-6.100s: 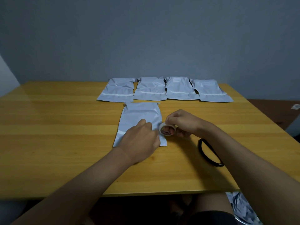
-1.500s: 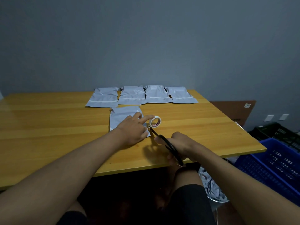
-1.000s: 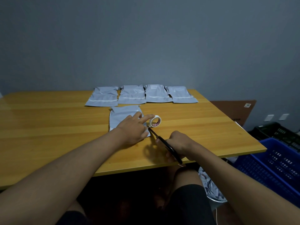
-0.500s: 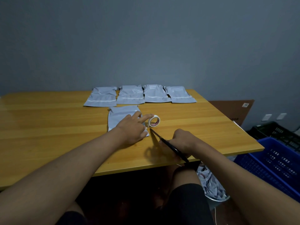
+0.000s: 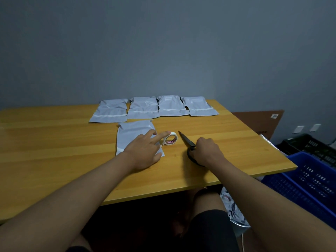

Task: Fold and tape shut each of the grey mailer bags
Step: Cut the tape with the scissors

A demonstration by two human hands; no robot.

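A grey mailer bag [image 5: 131, 136] lies flat on the wooden table [image 5: 54, 142] in front of me. My left hand [image 5: 145, 150] rests on its near right part, fingers straight, the forefinger touching a white tape roll [image 5: 171, 139] that lies just right of the bag. My right hand [image 5: 207, 150] grips the handles of black scissors [image 5: 186, 140], blades together and pointing away to the left, low over the table right of the roll. Several more grey mailer bags [image 5: 141, 110] lie in a row at the far edge.
A blue plastic crate [image 5: 305, 184] and a black crate [image 5: 312, 146] stand on the floor to the right of the table. A crumpled bag [image 5: 231, 208] lies below the table's near edge, beside my knee. A brown board [image 5: 260, 120] leans against the wall.
My right hand has carried the scissors away from the tape's near side to the right of the roll. The left hand stays on the bag and roll.
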